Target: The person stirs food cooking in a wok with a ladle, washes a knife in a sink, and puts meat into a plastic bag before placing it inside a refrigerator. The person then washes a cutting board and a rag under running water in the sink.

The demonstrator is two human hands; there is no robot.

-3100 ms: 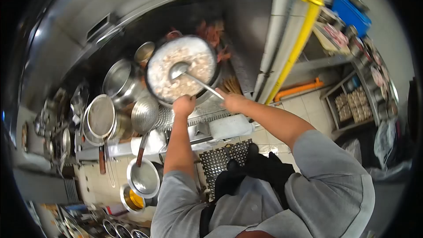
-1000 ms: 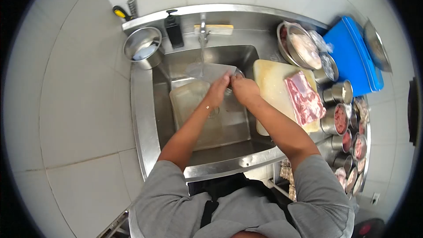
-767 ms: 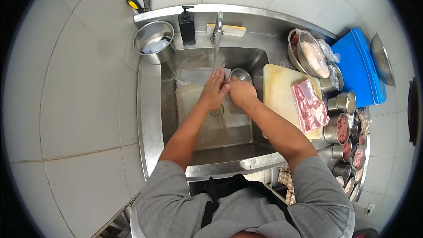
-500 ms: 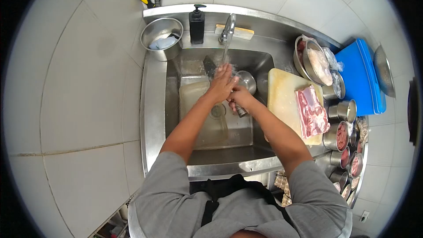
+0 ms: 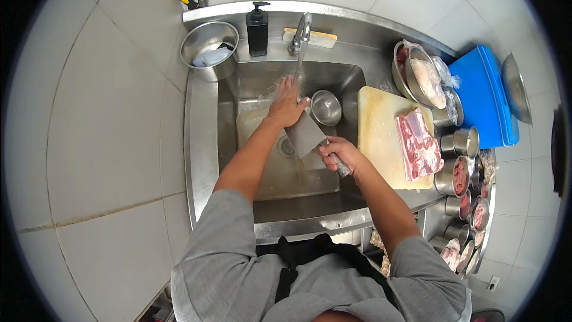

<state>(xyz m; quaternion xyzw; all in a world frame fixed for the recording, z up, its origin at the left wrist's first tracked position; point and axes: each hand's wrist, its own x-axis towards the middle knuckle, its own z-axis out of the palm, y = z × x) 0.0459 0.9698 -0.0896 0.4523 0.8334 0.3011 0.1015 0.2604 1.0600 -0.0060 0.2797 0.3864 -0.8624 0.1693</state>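
Cleaver [image 5: 305, 134] over sink [image 5: 313, 188] — R hand [image 5: 341, 155] grip clamped on handle [image 5: 341, 167], L hand [image 5: 287, 107] open under running tap [image 5: 305, 27].

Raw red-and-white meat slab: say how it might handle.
The raw red-and-white meat slab probably feels slippery, given its moist-looking surface. Broad and fleshy, it may sag. Flat on the white cutting board, it likely won't roll.

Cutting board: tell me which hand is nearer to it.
Right. The right hand, gripping the cleaver, is by the left edge of the cutting board; the left hand is farther left, over the sink by the running water.
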